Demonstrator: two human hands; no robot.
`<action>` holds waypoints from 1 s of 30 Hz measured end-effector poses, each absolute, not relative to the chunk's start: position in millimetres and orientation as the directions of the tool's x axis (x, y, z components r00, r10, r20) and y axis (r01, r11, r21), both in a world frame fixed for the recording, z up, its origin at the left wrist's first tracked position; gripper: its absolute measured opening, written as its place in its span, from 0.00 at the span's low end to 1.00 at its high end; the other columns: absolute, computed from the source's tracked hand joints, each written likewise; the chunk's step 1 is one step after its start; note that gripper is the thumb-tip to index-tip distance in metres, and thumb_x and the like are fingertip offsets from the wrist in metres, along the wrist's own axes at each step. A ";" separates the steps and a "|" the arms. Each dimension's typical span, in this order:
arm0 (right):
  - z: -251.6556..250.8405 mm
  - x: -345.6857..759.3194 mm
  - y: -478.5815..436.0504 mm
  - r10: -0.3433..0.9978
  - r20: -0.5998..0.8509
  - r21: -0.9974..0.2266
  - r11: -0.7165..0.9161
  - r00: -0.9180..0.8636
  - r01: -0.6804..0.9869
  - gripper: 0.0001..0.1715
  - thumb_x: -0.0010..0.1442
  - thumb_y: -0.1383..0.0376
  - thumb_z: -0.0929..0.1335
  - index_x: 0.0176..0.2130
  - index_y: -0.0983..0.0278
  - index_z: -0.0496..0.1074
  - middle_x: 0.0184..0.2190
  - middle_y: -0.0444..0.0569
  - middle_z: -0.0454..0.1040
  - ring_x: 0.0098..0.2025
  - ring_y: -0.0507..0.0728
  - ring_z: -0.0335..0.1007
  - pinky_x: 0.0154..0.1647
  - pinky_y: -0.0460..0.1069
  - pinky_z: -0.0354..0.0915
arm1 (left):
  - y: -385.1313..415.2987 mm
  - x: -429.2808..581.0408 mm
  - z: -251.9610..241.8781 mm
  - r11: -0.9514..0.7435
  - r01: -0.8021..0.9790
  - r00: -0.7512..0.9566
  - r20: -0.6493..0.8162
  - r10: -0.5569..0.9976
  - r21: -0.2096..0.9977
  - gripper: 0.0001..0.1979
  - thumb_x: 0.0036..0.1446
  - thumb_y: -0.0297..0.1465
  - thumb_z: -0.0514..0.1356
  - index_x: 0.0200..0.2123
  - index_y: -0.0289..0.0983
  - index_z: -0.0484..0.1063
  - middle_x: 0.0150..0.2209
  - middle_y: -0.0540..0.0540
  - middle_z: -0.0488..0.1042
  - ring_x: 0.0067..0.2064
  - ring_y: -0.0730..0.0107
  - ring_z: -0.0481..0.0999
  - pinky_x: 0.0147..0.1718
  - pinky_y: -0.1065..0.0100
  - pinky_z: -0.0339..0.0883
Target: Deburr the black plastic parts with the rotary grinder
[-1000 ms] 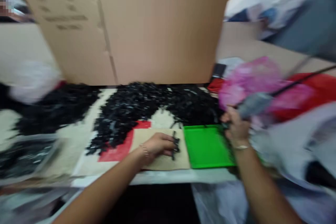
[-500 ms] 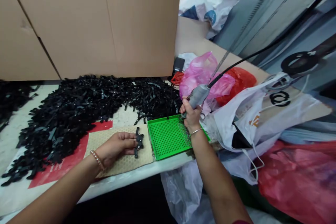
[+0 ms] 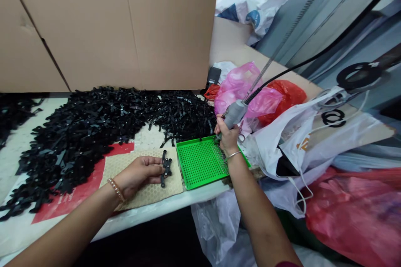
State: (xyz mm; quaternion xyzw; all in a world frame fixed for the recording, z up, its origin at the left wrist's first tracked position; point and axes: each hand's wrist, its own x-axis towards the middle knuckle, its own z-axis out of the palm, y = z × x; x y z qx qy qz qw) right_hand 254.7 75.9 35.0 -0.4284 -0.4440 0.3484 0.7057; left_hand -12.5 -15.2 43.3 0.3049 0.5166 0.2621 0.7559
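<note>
Left of the green tray, the left hand pinches a black part — while over the tray's right side the right hand grips a grey tool, seemingly mid pick-up, the next move calling for steady aim.

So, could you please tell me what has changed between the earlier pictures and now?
The head view has swung right since the first picture, so things sit further left. Neither hand visibly took or released anything: the left hand still holds the black jointed piece over the tan mat, the right hand the grey corded driver at the green tray.
</note>
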 end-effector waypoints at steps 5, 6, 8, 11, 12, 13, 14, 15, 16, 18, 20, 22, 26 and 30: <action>34.5 254.2 74.9 0.869 0.346 -0.910 0.403 0.353 -0.100 0.18 0.48 0.57 0.74 0.33 0.67 0.71 0.15 0.38 0.61 0.16 0.48 0.55 0.16 0.43 0.55 | -14.6 -11.9 42.8 0.678 -0.089 0.330 -0.621 0.711 0.729 0.12 0.39 0.23 0.69 0.32 0.31 0.77 0.30 0.46 0.78 0.30 0.73 0.76 0.30 0.75 0.73; 34.0 253.9 74.8 0.870 0.348 -0.910 0.403 0.351 -0.096 0.18 0.48 0.57 0.74 0.32 0.67 0.71 0.15 0.38 0.62 0.16 0.48 0.55 0.16 0.43 0.55 | -14.2 -11.9 42.6 0.677 -0.088 0.333 -0.619 0.712 0.731 0.12 0.39 0.24 0.69 0.32 0.31 0.77 0.30 0.46 0.78 0.30 0.73 0.76 0.30 0.75 0.73; 32.8 253.3 74.8 0.871 0.344 -0.914 0.396 0.351 -0.087 0.18 0.48 0.56 0.74 0.31 0.67 0.70 0.15 0.38 0.62 0.16 0.48 0.55 0.16 0.43 0.54 | -13.7 -11.9 41.8 0.673 -0.085 0.336 -0.615 0.713 0.734 0.13 0.38 0.24 0.69 0.32 0.31 0.77 0.30 0.45 0.78 0.30 0.73 0.76 0.30 0.75 0.72; 32.3 253.2 75.3 0.871 0.335 -0.920 0.385 0.360 -0.074 0.19 0.47 0.56 0.74 0.32 0.67 0.70 0.16 0.38 0.62 0.16 0.48 0.56 0.16 0.43 0.54 | -13.4 -11.6 39.2 0.667 -0.090 0.337 -0.607 0.720 0.740 0.14 0.37 0.25 0.69 0.32 0.31 0.77 0.30 0.45 0.78 0.31 0.71 0.76 0.30 0.74 0.72; 33.6 253.1 75.3 0.869 0.332 -0.921 0.383 0.368 -0.073 0.20 0.46 0.56 0.74 0.33 0.67 0.70 0.16 0.38 0.62 0.16 0.48 0.56 0.16 0.43 0.55 | -13.5 -11.3 38.0 0.665 -0.096 0.337 -0.605 0.721 0.740 0.14 0.36 0.25 0.69 0.31 0.30 0.77 0.30 0.44 0.78 0.31 0.71 0.76 0.30 0.73 0.72; 36.2 252.9 75.0 0.864 0.328 -0.920 0.384 0.382 -0.077 0.20 0.46 0.56 0.75 0.33 0.67 0.70 0.15 0.38 0.62 0.16 0.48 0.55 0.16 0.43 0.55 | -13.6 -11.1 36.7 0.664 -0.102 0.338 -0.602 0.723 0.740 0.14 0.35 0.25 0.70 0.30 0.30 0.76 0.30 0.44 0.78 0.31 0.70 0.76 0.30 0.73 0.72; 40.1 252.0 74.0 0.858 0.325 -0.917 0.388 0.399 -0.088 0.21 0.45 0.56 0.75 0.33 0.67 0.70 0.15 0.37 0.62 0.15 0.48 0.55 0.16 0.43 0.54 | -13.7 -10.8 35.3 0.664 -0.108 0.339 -0.600 0.725 0.740 0.14 0.35 0.25 0.70 0.30 0.30 0.76 0.30 0.44 0.78 0.31 0.70 0.76 0.30 0.73 0.72; 45.4 250.4 72.3 0.851 0.322 -0.911 0.398 0.415 -0.108 0.21 0.44 0.56 0.75 0.33 0.66 0.70 0.14 0.36 0.61 0.15 0.47 0.54 0.16 0.42 0.54 | -13.7 -10.6 33.8 0.661 -0.114 0.340 -0.596 0.727 0.741 0.14 0.34 0.25 0.70 0.29 0.30 0.76 0.29 0.44 0.77 0.31 0.70 0.76 0.30 0.73 0.72; 51.8 247.6 69.5 0.846 0.322 -0.900 0.413 0.425 -0.140 0.21 0.43 0.56 0.75 0.33 0.66 0.70 0.14 0.35 0.59 0.15 0.47 0.53 0.16 0.42 0.54 | -13.6 -10.4 32.3 0.657 -0.119 0.340 -0.592 0.731 0.744 0.14 0.34 0.25 0.70 0.29 0.30 0.76 0.29 0.44 0.77 0.31 0.70 0.76 0.30 0.72 0.72; 66.3 237.3 60.1 0.852 0.322 -0.866 0.442 0.414 -0.235 0.20 0.44 0.56 0.75 0.34 0.64 0.69 0.13 0.34 0.56 0.15 0.46 0.50 0.17 0.41 0.56 | -13.0 -10.4 29.3 0.646 -0.129 0.343 -0.577 0.741 0.753 0.14 0.33 0.26 0.70 0.29 0.30 0.76 0.29 0.44 0.77 0.31 0.69 0.76 0.31 0.71 0.73; 79.1 219.6 46.1 0.887 0.315 -0.830 0.430 0.339 -0.356 0.18 0.47 0.56 0.74 0.35 0.63 0.69 0.14 0.33 0.54 0.15 0.46 0.49 0.20 0.41 0.58 | -12.3 -10.5 26.8 0.635 -0.137 0.345 -0.564 0.750 0.760 0.15 0.33 0.26 0.70 0.30 0.30 0.77 0.30 0.43 0.77 0.32 0.68 0.76 0.32 0.69 0.73; 86.0 195.5 30.3 0.930 0.293 -0.811 0.364 0.222 -0.457 0.16 0.50 0.57 0.73 0.36 0.62 0.69 0.14 0.33 0.53 0.15 0.46 0.48 0.21 0.41 0.59 | -11.7 -10.6 25.2 0.630 -0.139 0.345 -0.559 0.754 0.764 0.16 0.32 0.27 0.71 0.30 0.30 0.76 0.30 0.43 0.77 0.32 0.67 0.76 0.32 0.69 0.73; 80.3 146.3 8.1 0.971 0.238 -0.812 0.206 0.013 -0.546 0.16 0.51 0.57 0.73 0.38 0.62 0.69 0.14 0.33 0.53 0.15 0.46 0.46 0.19 0.42 0.54 | -11.6 -10.6 24.5 0.627 -0.144 0.351 -0.553 0.755 0.765 0.16 0.30 0.27 0.71 0.28 0.30 0.76 0.30 0.44 0.76 0.32 0.68 0.75 0.31 0.69 0.72; 68.7 120.9 5.0 0.982 0.186 -0.827 0.140 -0.030 -0.545 0.17 0.51 0.56 0.72 0.37 0.62 0.68 0.14 0.34 0.52 0.16 0.46 0.46 0.19 0.42 0.53 | -12.7 -10.6 25.0 0.613 -0.161 0.367 -0.530 0.765 0.773 0.16 0.29 0.28 0.70 0.27 0.30 0.75 0.28 0.46 0.75 0.29 0.72 0.73 0.31 0.69 0.72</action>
